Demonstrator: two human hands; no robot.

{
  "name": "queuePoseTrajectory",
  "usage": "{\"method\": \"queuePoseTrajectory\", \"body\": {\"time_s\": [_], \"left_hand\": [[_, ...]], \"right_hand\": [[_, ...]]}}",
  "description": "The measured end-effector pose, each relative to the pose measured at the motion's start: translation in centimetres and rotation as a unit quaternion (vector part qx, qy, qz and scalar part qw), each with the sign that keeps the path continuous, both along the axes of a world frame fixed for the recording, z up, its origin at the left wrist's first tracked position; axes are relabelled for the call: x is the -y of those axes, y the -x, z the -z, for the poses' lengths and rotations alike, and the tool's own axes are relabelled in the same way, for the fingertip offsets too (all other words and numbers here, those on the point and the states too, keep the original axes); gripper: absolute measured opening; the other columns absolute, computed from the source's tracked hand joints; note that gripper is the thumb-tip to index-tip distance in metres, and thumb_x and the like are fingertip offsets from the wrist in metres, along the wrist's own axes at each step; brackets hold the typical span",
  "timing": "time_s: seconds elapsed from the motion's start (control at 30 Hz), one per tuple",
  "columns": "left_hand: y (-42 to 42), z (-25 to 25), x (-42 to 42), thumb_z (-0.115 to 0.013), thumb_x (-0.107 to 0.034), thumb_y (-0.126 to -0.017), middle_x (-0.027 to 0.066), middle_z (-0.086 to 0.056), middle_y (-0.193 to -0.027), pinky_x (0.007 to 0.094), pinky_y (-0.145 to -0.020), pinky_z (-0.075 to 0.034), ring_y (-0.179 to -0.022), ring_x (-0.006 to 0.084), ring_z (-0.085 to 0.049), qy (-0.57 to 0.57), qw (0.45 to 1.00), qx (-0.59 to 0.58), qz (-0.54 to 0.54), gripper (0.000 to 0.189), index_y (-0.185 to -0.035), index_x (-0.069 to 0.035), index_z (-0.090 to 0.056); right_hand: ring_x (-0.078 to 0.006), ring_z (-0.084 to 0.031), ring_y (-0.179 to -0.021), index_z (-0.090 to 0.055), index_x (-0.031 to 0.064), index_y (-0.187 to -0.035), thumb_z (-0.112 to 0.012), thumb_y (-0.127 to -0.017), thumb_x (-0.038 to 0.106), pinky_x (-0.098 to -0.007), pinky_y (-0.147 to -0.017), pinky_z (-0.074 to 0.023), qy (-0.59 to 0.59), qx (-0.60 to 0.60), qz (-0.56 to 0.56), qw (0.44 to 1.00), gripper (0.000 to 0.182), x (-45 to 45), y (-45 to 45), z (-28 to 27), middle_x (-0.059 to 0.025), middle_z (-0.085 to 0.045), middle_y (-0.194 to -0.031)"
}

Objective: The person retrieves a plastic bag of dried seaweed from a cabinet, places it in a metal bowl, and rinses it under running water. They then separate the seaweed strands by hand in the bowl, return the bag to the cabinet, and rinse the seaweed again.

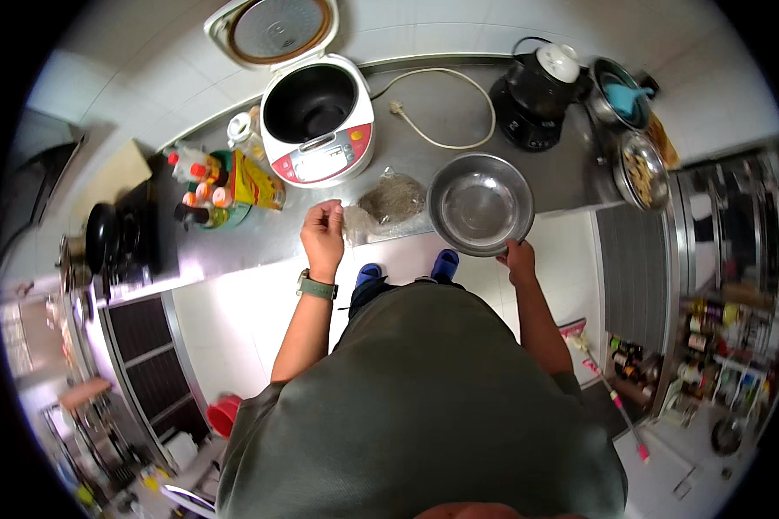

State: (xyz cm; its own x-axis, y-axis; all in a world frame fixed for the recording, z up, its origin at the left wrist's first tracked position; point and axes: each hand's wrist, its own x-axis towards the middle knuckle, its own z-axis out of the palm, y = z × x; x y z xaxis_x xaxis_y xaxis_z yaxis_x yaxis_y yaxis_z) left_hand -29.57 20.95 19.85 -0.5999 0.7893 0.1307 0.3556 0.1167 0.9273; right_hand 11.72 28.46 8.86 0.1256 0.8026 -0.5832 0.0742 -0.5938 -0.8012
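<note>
My right hand [518, 258] grips the near rim of a metal bowl [482, 206], which has nothing visible in it and reaches over the counter's front edge. My left hand [324, 230] is raised by the counter edge, thumb and fingertips together at the edge of a clear plastic bag [362, 225]. Dark, fine-strand or grainy contents [393, 196] fill the bag's far part; what they are I cannot tell. Behind the bag stands a white and red rice cooker [318, 126], its lid [278, 29] up and its dark inner pot in view.
A cord with a plug [396, 108] curves over the steel counter [422, 139]. Bottles and a yellow packet [253, 181] stand left. At right are a black appliance [532, 97] topped by a white bowl [558, 62], a basin with a blue item [623, 98], and a bowl of light brown pieces [639, 175].
</note>
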Motion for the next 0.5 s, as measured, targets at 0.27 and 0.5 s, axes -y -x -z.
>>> {"method": "queuePoseTrajectory", "body": {"time_s": [0.27, 0.5], "left_hand": [[-5.3, -7.7, -0.9, -0.067, -0.011, -0.093, -0.0004, -0.064, -0.084, 0.0199, -0.065, -0.043, -0.072, 0.0046, -0.052, -0.131, 0.965, 0.181, -0.135, 0.015, -0.104, 0.0, -0.067], [-7.6, -8.3, -3.2, -0.068, -0.009, -0.092, 0.0006, -0.065, -0.085, 0.0193, -0.065, -0.045, -0.072, 0.0053, -0.056, -0.174, 0.943, 0.265, -0.105, 0.014, -0.103, -0.001, -0.066]], "right_hand": [[-0.0257, -0.061, -0.103, -0.052, -0.0032, -0.121, -0.064, -0.091, 0.032, -0.0406, -0.093, -0.0505, -0.005, -0.022, -0.048, 0.999, 0.048, -7.3, -3.1, 2.6, -0.0155, -0.061, -0.114], [-0.0288, -0.055, -0.116, -0.047, 0.0017, -0.136, -0.074, -0.085, 0.029, -0.0397, -0.102, -0.0422, -0.371, 0.175, -0.273, 0.871, 0.064, -6.9, 5.6, -10.7, -0.0184, -0.058, -0.127]]}}
